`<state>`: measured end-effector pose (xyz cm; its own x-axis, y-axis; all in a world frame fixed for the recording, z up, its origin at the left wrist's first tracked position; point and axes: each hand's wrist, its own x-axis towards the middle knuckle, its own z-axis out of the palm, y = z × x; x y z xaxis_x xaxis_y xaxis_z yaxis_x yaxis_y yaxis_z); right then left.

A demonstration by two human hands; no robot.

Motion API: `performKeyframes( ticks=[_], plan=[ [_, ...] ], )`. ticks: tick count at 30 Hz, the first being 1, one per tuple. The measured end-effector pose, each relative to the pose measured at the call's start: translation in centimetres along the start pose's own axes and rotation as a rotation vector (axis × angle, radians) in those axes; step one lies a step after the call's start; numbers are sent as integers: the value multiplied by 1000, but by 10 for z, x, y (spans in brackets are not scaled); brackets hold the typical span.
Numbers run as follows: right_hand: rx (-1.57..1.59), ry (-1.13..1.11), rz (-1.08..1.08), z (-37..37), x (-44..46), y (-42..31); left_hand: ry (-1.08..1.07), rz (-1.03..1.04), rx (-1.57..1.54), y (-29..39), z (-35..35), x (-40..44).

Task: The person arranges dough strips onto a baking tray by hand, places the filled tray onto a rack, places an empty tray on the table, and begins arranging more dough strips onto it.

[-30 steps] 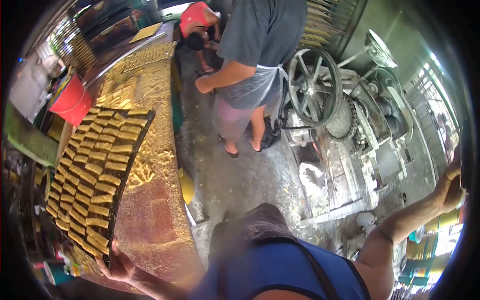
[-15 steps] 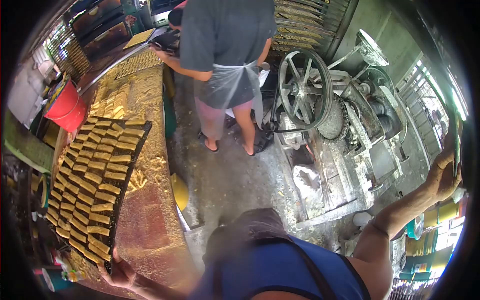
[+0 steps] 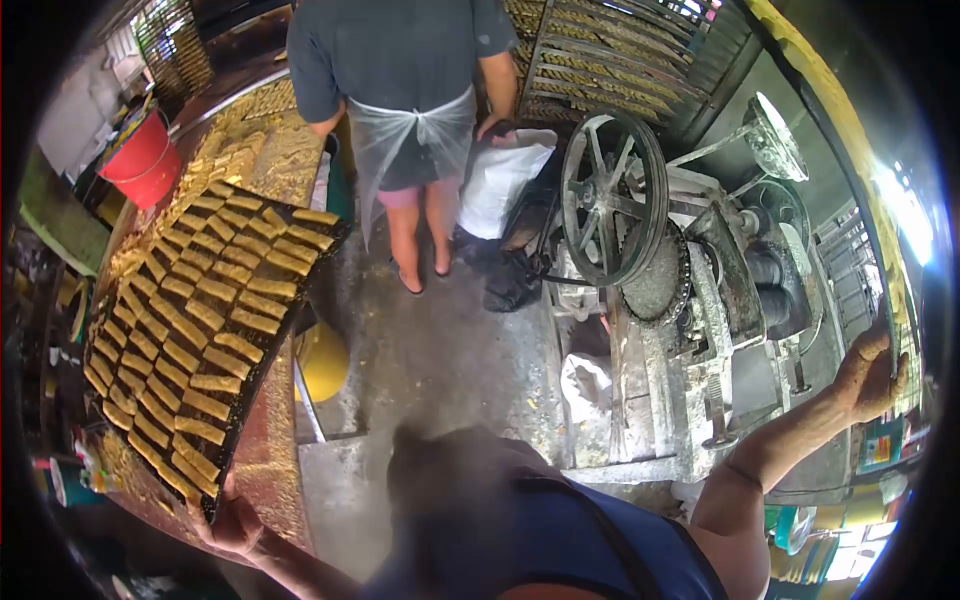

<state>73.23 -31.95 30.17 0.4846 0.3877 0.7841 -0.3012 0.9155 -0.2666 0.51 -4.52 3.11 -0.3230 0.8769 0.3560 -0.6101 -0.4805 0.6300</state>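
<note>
My left hand (image 3: 232, 522) grips the near corner of a dark tray (image 3: 272, 352) at the left. Rows of golden-brown dough sticks (image 3: 190, 325) cover that tray, which is held over the crumb-covered table (image 3: 272, 440). Out at the far right, my right hand (image 3: 872, 375) is raised and wrapped round the edge of a long, thin piece seen nearly edge-on, a second tray (image 3: 868, 170) with a yellowish face.
A person in a dark shirt and clear apron (image 3: 415, 150) stands ahead on the floor. To the right is a machine with a large wheel (image 3: 612, 198). A red bucket (image 3: 145, 162), yellow container (image 3: 322, 362), white sack (image 3: 503, 182) and filled racks (image 3: 610, 60) surround the space.
The view has turned and the left tray has swung to the right across the table edge. The second tray shows more at the right. The standing person is now farther left; the crouching person is out of view.
</note>
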Motion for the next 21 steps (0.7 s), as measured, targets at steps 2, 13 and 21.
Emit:
performKeyframes(
  ticks=[2, 13, 21],
  plan=[
    [21, -3, 7, -13, 10, 4, 163, -16, -34, -6, 11, -10],
    [102, 81, 46, -68, 56, 116, 21, -257, -156, -92, 49, 26],
    [15, 153, 22, -98, 71, 231, -136, -456, -220, -203, 91, 112]
  ],
)
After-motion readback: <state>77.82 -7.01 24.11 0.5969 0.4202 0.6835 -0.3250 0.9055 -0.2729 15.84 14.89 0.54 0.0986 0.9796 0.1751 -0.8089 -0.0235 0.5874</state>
